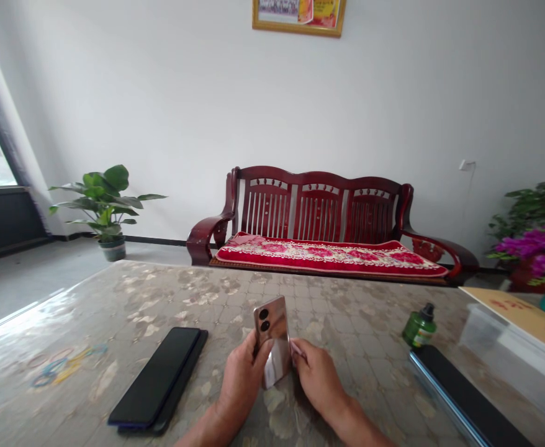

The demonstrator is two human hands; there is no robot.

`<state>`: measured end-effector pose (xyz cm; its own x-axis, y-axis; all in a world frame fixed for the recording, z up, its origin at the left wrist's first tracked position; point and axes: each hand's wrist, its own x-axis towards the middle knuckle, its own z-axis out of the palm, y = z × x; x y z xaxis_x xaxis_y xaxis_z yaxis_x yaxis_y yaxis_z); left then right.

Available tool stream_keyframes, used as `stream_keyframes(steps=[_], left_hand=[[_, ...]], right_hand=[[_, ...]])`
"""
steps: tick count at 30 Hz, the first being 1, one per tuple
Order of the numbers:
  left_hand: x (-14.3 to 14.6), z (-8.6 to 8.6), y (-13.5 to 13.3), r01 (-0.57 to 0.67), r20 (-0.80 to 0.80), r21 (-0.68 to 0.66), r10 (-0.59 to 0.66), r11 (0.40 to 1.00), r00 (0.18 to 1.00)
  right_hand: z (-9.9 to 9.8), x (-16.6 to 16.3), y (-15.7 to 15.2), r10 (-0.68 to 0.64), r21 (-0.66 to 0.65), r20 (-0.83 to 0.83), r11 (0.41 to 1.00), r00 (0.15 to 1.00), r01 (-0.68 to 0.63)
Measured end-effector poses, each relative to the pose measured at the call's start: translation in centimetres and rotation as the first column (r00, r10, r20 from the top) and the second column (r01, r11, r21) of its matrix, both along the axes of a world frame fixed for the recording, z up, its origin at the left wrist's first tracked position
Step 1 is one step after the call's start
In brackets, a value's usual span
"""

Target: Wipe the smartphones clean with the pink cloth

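Observation:
My left hand (242, 372) is closed around the left side of a shiny rose-gold smartphone (279, 326), its thumb lying across the back. The phone stands tilted upright above the table, with its mirror-like back and two round black camera lenses facing me. At the phone's right edge, my right hand (318, 375) is closed, fingers curled in a pinch. Something small and pale pinkish shows at those fingertips, too small to name. Left of my hands, a dark phone (158, 372) lies on top of another flat dark item (179, 397), mostly covered by it.
Coloured rubber bands (63, 366) lie on the patterned tablecloth (161, 292) at left. To the right are a green pump bottle (420, 326), a long black-topped object with a blue edge (463, 397) and a clear plastic box (500, 347). A wooden bench (319, 205) stands beyond the table.

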<state>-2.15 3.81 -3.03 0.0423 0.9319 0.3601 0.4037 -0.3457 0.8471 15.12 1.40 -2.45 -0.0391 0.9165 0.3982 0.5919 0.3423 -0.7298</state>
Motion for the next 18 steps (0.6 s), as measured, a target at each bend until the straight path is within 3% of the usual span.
stream_keyframes(steps=[4, 9, 18], left_hand=[[0.0, -0.2, 0.3, 0.085, 0.145, -0.095, -0.071, 0.992, 0.987], [0.4, -0.6, 0.8, 0.193, 0.227, -0.168, -0.153, 0.967, 0.962], [0.3, -2.1, 1.9, 0.162, 0.110, -0.205, -0.141, 0.965, 0.984]], right_hand=[[-0.2, 0.2, 0.4, -0.069, -0.010, -0.016, 0.998, 0.998, 0.069], [-0.5, 0.2, 0.8, -0.106, -0.027, -0.187, 0.994, 0.977, 0.103], [-0.4, -0.1, 0.2, -0.118, -0.046, -0.202, 0.993, 0.972, 0.111]])
